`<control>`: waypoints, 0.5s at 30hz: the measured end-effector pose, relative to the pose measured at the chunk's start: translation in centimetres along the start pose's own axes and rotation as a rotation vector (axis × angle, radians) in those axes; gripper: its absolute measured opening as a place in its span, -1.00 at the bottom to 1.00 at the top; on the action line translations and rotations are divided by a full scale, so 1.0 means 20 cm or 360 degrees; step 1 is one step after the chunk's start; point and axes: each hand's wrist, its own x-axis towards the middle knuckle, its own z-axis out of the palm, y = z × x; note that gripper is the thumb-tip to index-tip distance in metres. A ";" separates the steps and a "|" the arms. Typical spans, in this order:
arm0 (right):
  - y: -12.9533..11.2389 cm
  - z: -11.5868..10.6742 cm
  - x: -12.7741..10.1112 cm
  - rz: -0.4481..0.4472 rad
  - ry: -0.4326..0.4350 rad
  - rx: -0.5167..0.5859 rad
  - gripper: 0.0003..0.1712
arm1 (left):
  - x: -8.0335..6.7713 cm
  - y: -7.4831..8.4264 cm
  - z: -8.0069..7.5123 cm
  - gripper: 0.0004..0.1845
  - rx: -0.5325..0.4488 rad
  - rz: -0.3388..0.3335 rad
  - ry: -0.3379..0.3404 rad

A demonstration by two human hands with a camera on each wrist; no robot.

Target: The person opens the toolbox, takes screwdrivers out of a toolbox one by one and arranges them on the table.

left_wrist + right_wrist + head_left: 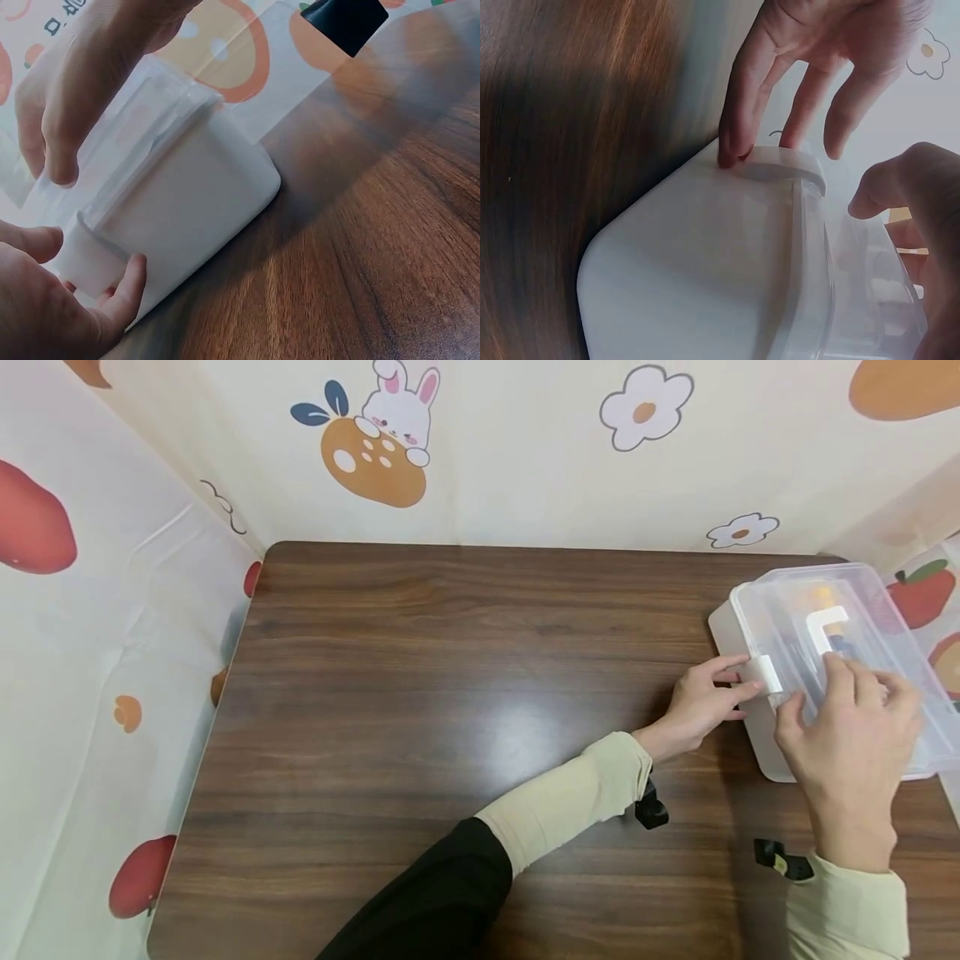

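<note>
A white storage box [767, 739] with a clear lid [892, 635] stands at the table's right end. On its near-left side sits a white latch [765, 674]. My left hand [697, 706] holds this latch [90, 259] at its edges, one fingertip tucked under its lower edge in the left wrist view. Over the lid, my right hand [858, 735] has its fingers curled at the white lid handle [817, 622], which they partly hide. The right thumb [874, 191] is apart from the fingers, near the lid's latch side. Blurred yellow and blue shapes show through the lid.
The brown wooden table [450, 693] stretches away to the left of the box. Cloth printed with a rabbit [397, 414], flowers and fruit hangs behind the table and along both sides. Black wrist mounts [651, 806] sit at both cuffs.
</note>
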 end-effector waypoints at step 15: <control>-0.07 0.01 -0.02 0.0023 -0.0034 0.0120 -0.27 | -0.04 0.03 -0.07 -0.60 -0.0063 -0.0061 0.0011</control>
